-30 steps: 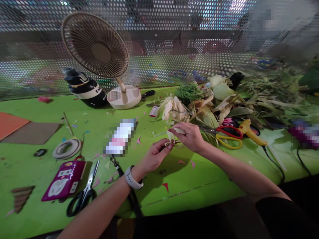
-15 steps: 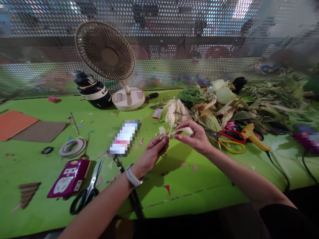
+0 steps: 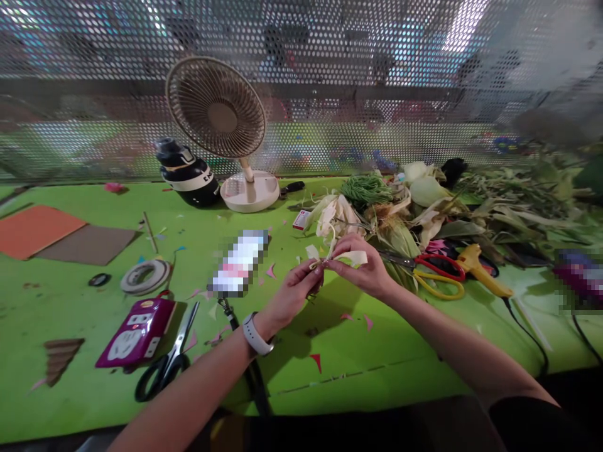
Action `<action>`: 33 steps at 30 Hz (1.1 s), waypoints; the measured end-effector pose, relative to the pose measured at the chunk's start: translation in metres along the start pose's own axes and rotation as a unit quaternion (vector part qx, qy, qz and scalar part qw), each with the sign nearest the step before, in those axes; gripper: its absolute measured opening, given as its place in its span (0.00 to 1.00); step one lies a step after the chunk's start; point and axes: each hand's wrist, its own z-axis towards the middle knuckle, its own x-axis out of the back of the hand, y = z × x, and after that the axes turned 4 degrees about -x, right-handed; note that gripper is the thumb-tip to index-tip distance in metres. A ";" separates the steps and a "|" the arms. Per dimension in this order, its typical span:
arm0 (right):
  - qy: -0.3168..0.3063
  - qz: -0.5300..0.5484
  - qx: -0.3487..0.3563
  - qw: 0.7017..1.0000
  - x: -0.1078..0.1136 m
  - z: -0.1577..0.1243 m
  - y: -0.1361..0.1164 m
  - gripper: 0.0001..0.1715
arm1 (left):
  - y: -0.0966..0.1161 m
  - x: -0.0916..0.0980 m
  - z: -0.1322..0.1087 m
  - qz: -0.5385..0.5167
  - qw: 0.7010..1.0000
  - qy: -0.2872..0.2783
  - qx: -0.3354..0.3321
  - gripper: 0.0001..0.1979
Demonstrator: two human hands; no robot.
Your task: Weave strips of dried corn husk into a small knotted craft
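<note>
Between my two hands, above the green table, are pale corn husk strips point(image 3: 354, 257) folded and bunched together. My left hand point(image 3: 298, 285) is closed, pinching the bunch between thumb and fingers. From the other side my right hand point(image 3: 360, 267) pinches the same strips close to the left fingertips, and one flat strip curls out over its fingers. The exact fold or knot is too small to make out. Just behind the hands lies a heap of pale corn husks point(image 3: 336, 216). Red-and-yellow-handled scissors point(image 3: 440, 273) rest right of my right hand.
A phone point(image 3: 240, 263) on a black strap lies left of my hands. Farther left are black scissors point(image 3: 172, 361), a purple power strip point(image 3: 136, 333) and a tape roll point(image 3: 146, 276). A fan point(image 3: 221, 116) and bottle point(image 3: 191, 179) stand behind. A yellow glue gun point(image 3: 483, 270) lies right.
My right fingers have closed in on the husk strips, nearer the left fingertips. The left hand keeps its pinch. The whole view has shifted slightly.
</note>
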 end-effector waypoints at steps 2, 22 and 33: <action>-0.012 -0.001 -0.009 1.000 0.000 0.000 0.000 0.08 | 0.001 0.000 0.000 0.030 0.999 -0.016 -0.010 0.14; 0.020 -0.001 -0.020 1.000 -0.010 -0.005 0.003 0.03 | 0.009 0.002 0.001 0.108 0.992 -0.040 -0.054 0.14; 0.077 -0.053 -0.001 0.996 -0.018 -0.015 -0.004 0.05 | 0.012 -0.001 0.003 0.206 0.972 0.032 -0.106 0.13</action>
